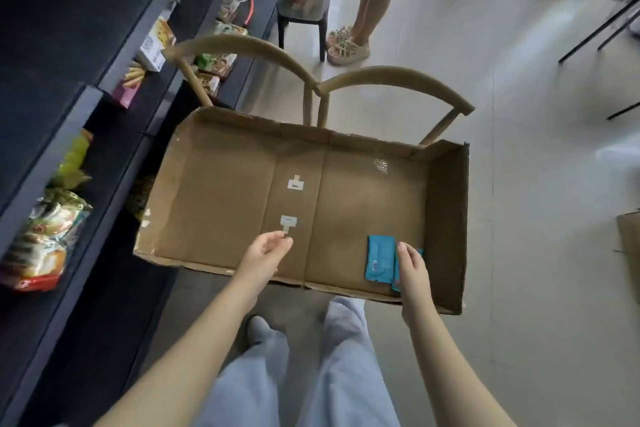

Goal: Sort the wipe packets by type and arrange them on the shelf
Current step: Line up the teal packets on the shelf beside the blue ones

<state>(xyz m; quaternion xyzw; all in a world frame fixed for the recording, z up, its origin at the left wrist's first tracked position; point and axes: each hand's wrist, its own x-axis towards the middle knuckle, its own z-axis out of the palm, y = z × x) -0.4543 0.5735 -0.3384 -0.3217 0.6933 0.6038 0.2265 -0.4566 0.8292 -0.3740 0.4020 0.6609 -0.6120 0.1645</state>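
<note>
Cardboard box (pixel 221 184), open-topped, set on a chair (pixel 391 78) beside dark shelves (pixel 59 146) stocked with snack packs (pixel 45 236). Two blue wipe packets (pixel 381 258) are laid flat in its near right corner, and the right hand (pixel 412 269) is rested on them with fingers fairly straight. A small white tag (pixel 288 221) on the box floor is pinched at its stem by the left hand (pixel 265 250).
</note>
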